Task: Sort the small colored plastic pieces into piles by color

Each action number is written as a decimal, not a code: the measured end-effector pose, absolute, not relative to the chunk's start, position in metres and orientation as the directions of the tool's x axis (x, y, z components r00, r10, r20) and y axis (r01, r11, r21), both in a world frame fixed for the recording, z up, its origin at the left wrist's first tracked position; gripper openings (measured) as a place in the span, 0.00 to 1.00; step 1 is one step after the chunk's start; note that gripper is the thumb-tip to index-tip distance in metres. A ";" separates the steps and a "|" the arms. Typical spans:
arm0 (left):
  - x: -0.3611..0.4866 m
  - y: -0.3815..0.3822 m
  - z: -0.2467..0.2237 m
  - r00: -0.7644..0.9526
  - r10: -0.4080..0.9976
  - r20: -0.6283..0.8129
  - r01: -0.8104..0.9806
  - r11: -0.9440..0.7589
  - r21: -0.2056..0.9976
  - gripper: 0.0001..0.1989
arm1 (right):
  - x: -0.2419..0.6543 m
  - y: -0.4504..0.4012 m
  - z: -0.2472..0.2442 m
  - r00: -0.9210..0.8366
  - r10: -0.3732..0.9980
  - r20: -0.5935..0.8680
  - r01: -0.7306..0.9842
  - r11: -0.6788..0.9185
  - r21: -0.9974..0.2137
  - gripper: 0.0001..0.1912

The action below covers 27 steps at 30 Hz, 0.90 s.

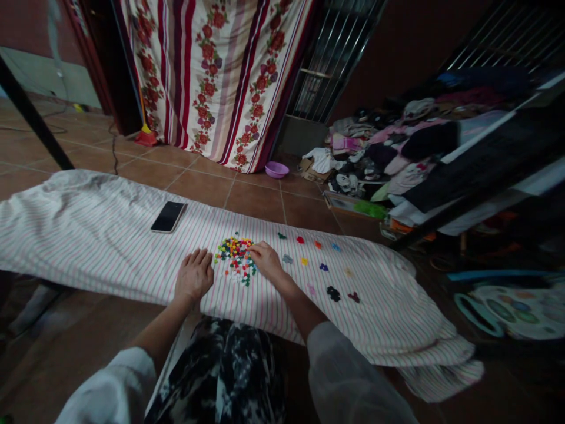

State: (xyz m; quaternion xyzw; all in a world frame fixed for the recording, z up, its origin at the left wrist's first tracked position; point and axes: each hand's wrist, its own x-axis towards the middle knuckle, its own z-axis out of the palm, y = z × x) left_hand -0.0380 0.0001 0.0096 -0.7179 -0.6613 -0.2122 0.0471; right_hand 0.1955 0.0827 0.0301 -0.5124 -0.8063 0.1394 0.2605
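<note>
The mixed bead pile (233, 254) lies near the frame centre on the striped cloth (110, 235). The left hand (195, 275) rests palm down at the pile's left, fingers extended, gripping nothing. The right hand (266, 260) has fingers bent together at the pile's right edge; whether they hold a bead cannot be determined. Single-colour bead groups (333, 293) lie right of centre, a phone (168, 217) left

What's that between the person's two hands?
In the head view, a pile of small multicoloured pieces lies between the left hand and the right hand, on striped cloth.
</note>
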 end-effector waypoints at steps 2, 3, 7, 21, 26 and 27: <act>-0.038 0.000 0.010 0.034 0.932 0.361 0.969 -0.119 0.215 0.21 | 0.178 0.083 0.032 -0.389 0.890 0.239 0.764 0.457 -0.457 0.11; -0.038 0.000 0.010 0.035 0.932 0.360 0.969 -0.119 0.215 0.21 | 0.172 0.083 0.033 -0.403 0.891 0.210 0.781 0.454 -0.429 0.11; -0.038 0.000 0.009 0.038 0.933 0.358 0.972 -0.118 0.205 0.21 | 0.157 0.083 0.036 -0.365 0.928 0.079 0.878 0.371 -0.303 0.14; -0.039 0.002 0.005 0.041 0.918 0.394 0.974 -0.124 0.189 0.20 | 0.154 0.083 0.039 -0.472 0.875 0.107 0.860 0.484 -0.161 0.12; -0.038 0.000 0.008 0.034 0.925 0.378 0.971 -0.120 0.208 0.21 | 0.158 0.081 0.037 -0.525 0.846 0.091 0.835 0.532 -0.136 0.09; -0.038 0.000 0.008 0.034 0.926 0.377 0.970 -0.122 0.211 0.21 | 0.159 0.081 0.037 -0.532 0.843 0.082 0.833 0.539 -0.124 0.09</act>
